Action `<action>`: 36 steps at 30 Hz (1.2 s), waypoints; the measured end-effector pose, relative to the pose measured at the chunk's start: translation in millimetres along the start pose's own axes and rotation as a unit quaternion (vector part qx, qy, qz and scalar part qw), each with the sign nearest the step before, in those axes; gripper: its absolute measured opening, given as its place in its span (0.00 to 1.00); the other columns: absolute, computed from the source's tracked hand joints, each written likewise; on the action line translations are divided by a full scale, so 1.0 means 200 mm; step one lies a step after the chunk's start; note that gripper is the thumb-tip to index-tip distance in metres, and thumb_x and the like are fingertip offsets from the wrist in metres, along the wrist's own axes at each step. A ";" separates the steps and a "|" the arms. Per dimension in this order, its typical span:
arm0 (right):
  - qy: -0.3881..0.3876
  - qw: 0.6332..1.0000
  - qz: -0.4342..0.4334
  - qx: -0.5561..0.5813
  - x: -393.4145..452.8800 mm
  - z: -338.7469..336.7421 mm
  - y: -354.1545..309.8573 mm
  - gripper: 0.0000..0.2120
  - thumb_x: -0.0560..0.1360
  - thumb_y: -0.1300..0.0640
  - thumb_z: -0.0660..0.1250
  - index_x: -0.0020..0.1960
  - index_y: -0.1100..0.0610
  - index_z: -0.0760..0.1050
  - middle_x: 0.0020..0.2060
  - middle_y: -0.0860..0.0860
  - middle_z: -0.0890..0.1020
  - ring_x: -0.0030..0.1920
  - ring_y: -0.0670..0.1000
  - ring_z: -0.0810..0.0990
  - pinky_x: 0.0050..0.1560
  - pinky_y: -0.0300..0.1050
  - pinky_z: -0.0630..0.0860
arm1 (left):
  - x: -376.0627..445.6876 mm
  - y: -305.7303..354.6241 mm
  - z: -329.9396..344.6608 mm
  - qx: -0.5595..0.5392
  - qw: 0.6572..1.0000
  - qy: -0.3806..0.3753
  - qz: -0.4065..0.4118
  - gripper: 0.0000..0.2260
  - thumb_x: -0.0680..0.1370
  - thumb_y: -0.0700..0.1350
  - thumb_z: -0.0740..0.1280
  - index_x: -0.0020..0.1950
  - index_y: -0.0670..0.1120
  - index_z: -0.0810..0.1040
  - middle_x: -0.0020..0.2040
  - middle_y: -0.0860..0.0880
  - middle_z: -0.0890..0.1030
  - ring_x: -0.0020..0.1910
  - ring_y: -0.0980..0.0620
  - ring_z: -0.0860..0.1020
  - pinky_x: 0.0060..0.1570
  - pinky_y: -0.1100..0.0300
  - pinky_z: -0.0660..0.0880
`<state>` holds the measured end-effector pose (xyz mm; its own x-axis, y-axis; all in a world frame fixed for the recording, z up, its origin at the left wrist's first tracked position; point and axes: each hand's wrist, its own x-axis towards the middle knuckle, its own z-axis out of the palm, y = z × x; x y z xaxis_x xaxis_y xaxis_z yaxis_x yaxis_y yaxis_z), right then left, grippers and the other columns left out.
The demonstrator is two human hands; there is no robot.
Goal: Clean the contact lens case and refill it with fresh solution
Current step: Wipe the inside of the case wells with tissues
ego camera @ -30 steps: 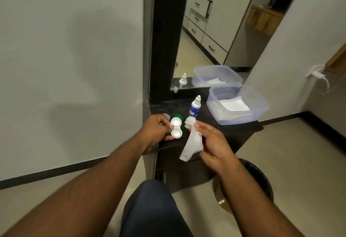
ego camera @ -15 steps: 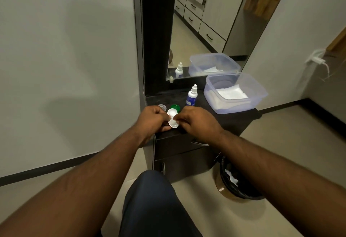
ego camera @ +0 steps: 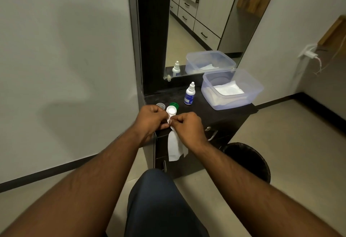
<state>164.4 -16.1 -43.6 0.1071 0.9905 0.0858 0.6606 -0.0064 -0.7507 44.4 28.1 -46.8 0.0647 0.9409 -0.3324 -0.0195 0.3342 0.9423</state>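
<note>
The white contact lens case [ego camera: 170,113] is open, held above the dresser's [ego camera: 215,113] front left corner. A white tissue [ego camera: 175,147] hangs below it. The solution bottle [ego camera: 189,96] stands upright near the back edge.

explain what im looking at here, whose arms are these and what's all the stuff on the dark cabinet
This is one camera worn on a person's head, looking down at their own bare arms; no machine is involved. The left hand holds a white two-cup plastic contact lens case, while the right hand presses a white tissue into its near cup. On the dark wooden cabinet top stand a small white dropper bottle with a blue label, a green screw cap, a clear-looking cap, and a translucent plastic tub of tissues. A mirror behind repeats the bottle and tub.
</note>
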 end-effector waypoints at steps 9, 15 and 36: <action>-0.223 0.842 -0.304 -0.387 0.16 -0.32 -0.08 0.11 0.75 0.52 0.67 0.57 0.50 0.79 0.51 0.50 0.79 0.50 0.51 0.78 0.49 0.45 0.76 | -0.08 0.04 0.04 0.007 1.000 0.005 0.020 0.12 0.73 0.28 0.67 0.31 0.39 0.74 0.35 0.42 0.78 0.33 0.50 0.79 0.31 0.64 0.80; -0.251 0.701 -0.443 -0.499 0.15 -0.30 -0.15 0.19 0.75 0.56 0.67 0.65 0.51 0.72 0.59 0.50 0.77 0.58 0.49 0.76 0.52 0.40 0.73 | -0.09 0.06 0.01 0.032 0.999 -0.016 -0.001 0.08 0.74 0.30 0.67 0.36 0.38 0.76 0.39 0.41 0.79 0.35 0.50 0.79 0.33 0.64 0.80; 0.014 0.972 0.111 0.206 -0.03 -0.13 0.03 0.06 0.75 0.62 0.67 0.49 0.58 0.82 0.46 0.51 0.83 0.46 0.47 0.79 0.49 0.42 0.75 | -0.02 -0.01 0.02 0.058 0.998 0.006 0.010 0.09 0.74 0.33 0.69 0.35 0.42 0.78 0.39 0.43 0.80 0.38 0.50 0.82 0.45 0.54 0.82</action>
<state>186.6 -26.0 -31.5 0.2379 0.9667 -0.0948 0.2655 -0.1586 -0.9510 47.3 23.3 -46.6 0.0528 0.9481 -0.3136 0.0944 0.3079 0.9467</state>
